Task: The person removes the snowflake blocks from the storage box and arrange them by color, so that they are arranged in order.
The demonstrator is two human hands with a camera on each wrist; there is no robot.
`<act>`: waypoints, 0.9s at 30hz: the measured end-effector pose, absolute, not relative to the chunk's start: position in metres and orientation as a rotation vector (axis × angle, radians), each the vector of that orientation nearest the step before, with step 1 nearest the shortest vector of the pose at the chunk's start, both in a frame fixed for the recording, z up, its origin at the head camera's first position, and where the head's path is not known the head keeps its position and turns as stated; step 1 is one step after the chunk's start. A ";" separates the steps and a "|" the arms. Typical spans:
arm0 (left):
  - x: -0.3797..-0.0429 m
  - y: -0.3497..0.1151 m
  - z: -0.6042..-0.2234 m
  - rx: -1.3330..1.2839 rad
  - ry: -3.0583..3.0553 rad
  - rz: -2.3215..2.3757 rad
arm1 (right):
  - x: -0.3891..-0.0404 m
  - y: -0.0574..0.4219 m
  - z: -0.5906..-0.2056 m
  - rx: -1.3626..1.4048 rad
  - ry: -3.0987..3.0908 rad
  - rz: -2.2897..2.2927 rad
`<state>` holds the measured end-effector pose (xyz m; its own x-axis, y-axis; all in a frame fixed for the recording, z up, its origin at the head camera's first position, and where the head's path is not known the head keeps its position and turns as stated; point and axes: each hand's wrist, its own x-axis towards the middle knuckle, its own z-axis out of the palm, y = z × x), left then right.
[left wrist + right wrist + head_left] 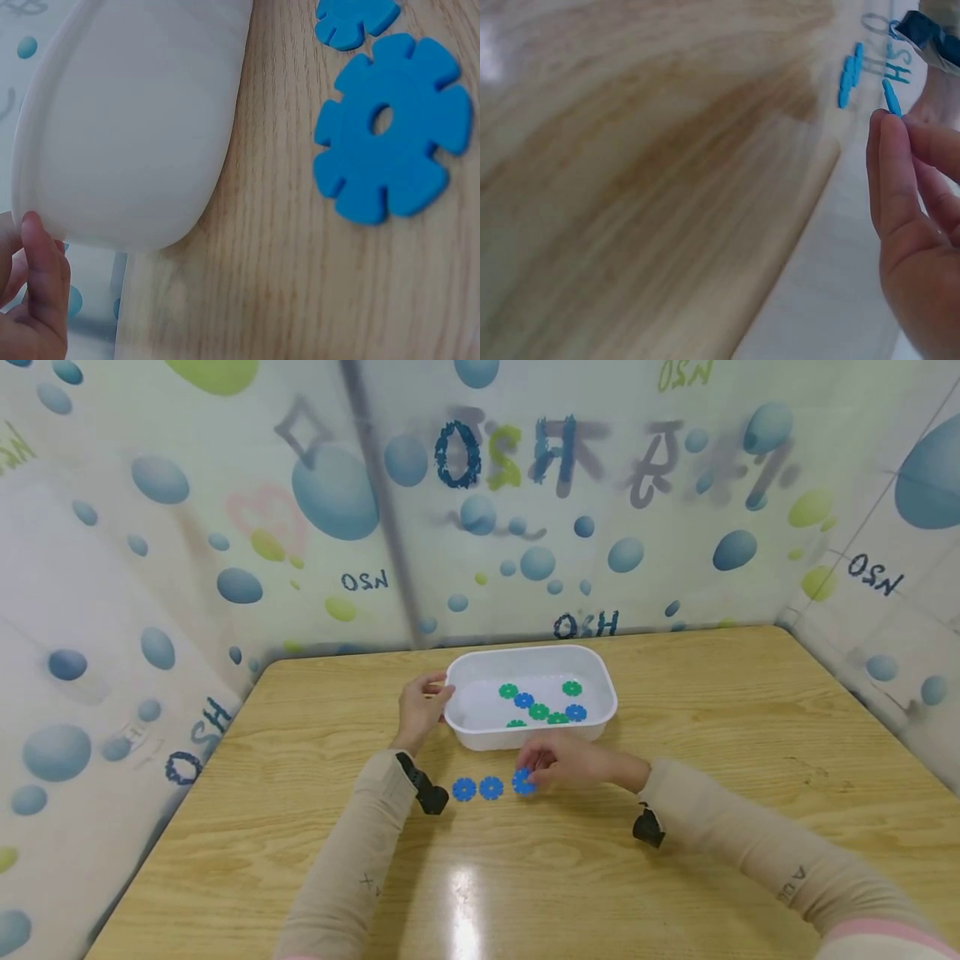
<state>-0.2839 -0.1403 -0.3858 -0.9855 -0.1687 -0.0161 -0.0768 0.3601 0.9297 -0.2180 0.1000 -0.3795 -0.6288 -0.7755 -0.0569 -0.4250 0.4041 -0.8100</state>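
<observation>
With my right hand (pixel 566 762) I pinch a blue notched plastic disc (pixel 522 782) between thumb and fingers, in front of a white plastic tub (pixel 491 740). The right wrist view shows this disc (pixel 891 97) edge-on at the fingertips. To its left, two more blue notched discs lie flat in a row on the table, one at the end (pixel 464 789) and one nearer my hand (pixel 491 788). My left hand (pixel 422 712) holds the tub's left end by the rim, thumb on the near side. Inside the tub are several green discs (pixel 538 712) and two blue discs (pixel 576 713).
The wooden table (pixel 720 710) carries the tub near its back edge. Behind it and on both sides stand pale walls (pixel 495 543) patterned with blue and green dots. A black strap (pixel 424 785) circles each sleeved wrist.
</observation>
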 end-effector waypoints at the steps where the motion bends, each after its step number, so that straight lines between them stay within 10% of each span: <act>1: -0.284 -0.140 -0.386 0.225 -2.521 -1.716 | -0.217 0.098 -0.381 -1.037 2.244 -1.094; 27: -0.279 -0.139 -0.383 0.218 -2.500 -1.750 | -0.218 0.085 -0.403 -1.111 2.453 -1.022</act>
<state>-0.2793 -0.1395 -0.3826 -0.9864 -0.1635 -0.0143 -0.0694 0.3364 0.9391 -0.2183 0.0847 -0.4025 -0.6736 -0.7375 0.0489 -0.5542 0.4602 -0.6936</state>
